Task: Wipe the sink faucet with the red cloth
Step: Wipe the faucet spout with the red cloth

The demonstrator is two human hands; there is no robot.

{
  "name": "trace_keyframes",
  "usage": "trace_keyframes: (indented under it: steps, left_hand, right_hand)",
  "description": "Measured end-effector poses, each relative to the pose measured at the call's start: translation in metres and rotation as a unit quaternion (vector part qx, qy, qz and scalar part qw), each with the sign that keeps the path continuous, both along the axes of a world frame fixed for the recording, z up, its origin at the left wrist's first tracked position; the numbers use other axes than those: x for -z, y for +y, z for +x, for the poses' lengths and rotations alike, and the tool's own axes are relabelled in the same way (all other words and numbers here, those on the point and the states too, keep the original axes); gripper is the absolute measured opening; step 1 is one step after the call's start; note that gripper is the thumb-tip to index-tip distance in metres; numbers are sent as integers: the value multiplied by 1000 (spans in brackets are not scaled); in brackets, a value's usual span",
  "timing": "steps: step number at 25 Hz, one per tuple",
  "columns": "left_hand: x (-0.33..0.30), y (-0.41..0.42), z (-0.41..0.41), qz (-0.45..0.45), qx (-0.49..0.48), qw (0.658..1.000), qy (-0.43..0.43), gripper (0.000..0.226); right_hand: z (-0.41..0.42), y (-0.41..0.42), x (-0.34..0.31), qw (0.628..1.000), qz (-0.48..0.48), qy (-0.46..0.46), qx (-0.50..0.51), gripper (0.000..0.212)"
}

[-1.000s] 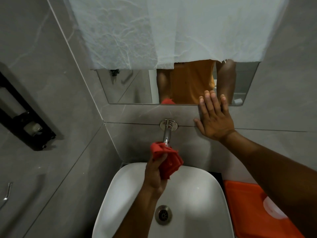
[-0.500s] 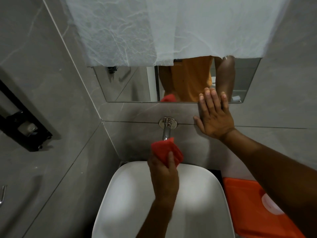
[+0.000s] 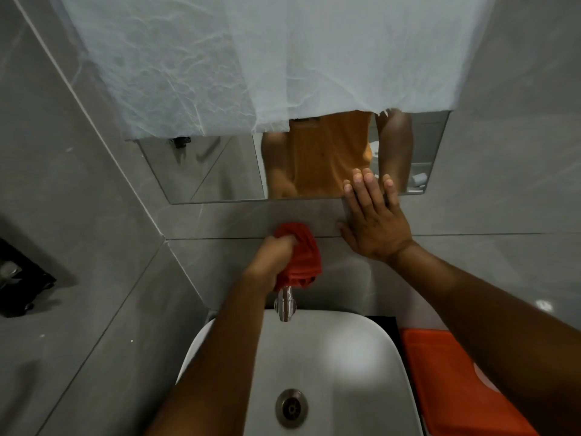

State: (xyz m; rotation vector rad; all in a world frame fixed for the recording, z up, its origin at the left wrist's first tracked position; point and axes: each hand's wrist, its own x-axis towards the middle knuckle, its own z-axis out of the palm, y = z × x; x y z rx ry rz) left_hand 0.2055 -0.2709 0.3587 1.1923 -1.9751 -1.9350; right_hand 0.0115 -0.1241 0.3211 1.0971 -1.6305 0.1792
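Note:
The red cloth (image 3: 301, 258) is wrapped around the upper part of the chrome faucet (image 3: 285, 305), up against the grey wall. My left hand (image 3: 273, 258) is closed on the cloth and grips the faucet through it. Only the faucet's spout end shows below the cloth, over the white sink (image 3: 352, 366); its wall flange is hidden. My right hand (image 3: 374, 223) lies flat on the wall tile to the right of the faucet, fingers spread, the fingertips reaching the mirror's lower edge.
A mirror (image 3: 204, 168), partly covered by a white sheet (image 3: 267, 58), hangs above the faucet. An orange object (image 3: 449, 382) lies right of the sink. A black holder (image 3: 22, 278) sits on the left wall. The drain (image 3: 291, 408) is in the sink's middle.
My left hand slid the red cloth from the spout end up the faucet to the wall flange, uncovering the spout tip. My right hand stayed flat on the wall.

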Motion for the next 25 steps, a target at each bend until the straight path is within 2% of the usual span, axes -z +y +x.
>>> trace_keyframes:
  steps: [1,2,4,5,6,8,9,11,12,13,14,15,16,17,18,19,21,23,25]
  left_hand:
    - [4,-4,7,186,-20,980,59,24]
    - [12,-5,13,295,-27,948,112,26]
    - [23,-4,8,337,-31,927,161,23]
    - [33,-3,3,305,-64,935,166,24]
    - [36,-1,1,278,-91,942,165,29]
    - [28,0,6,306,-57,931,193,54]
    - [25,-3,11,320,-58,928,179,60]
    - [20,-10,10,340,-91,921,169,53]
    - [13,-7,8,290,-80,942,147,46]
    - [10,-3,5,199,-65,973,101,38]
    - [6,2,1,60,-33,997,39,33]
    - [6,7,-6,-118,6,992,-35,37]
    - [11,14,-12,-296,33,948,-112,51]
    - [19,23,-17,-472,58,860,-188,64]
    - [25,36,-21,-576,79,777,-240,70]
    - [27,48,-24,-630,110,711,-293,70]
    - [33,57,-31,-668,165,624,-371,76]
    - [44,54,-35,-663,203,584,-422,78]
    - [49,54,-33,-624,232,596,-450,75]
  right_hand:
    - [0,0,0,1000,-2,2,2,89]
    - [0,-1,1,1000,0,3,2,88]
    - [-3,-1,1,1000,6,6,4,88]
    - [-3,-1,0,1000,6,6,2,89]
    - [-2,-1,0,1000,5,8,-1,89]
    - [-2,-1,1,1000,3,9,-3,90]
    - [-2,-1,0,1000,2,10,-2,91]
    - [-3,-2,1,1000,0,8,-1,91]
    - [-2,-2,3,1000,0,6,-1,91]
    - [-3,-2,3,1000,1,5,2,91]
    - [-3,-2,3,1000,-1,5,5,90]
    - [-4,-2,2,1000,-3,7,5,90]
    - [-3,-3,2,1000,-2,8,4,89]
    - [-3,-3,2,1000,0,8,5,89]
    - [-4,-2,2,1000,4,9,8,89]
    - [-4,-1,2,1000,7,5,9,89]
    - [-4,0,2,1000,9,1,5,88]
    - [-3,0,2,1000,13,-3,6,88]
    - [-3,0,1,1000,18,1,11,88]
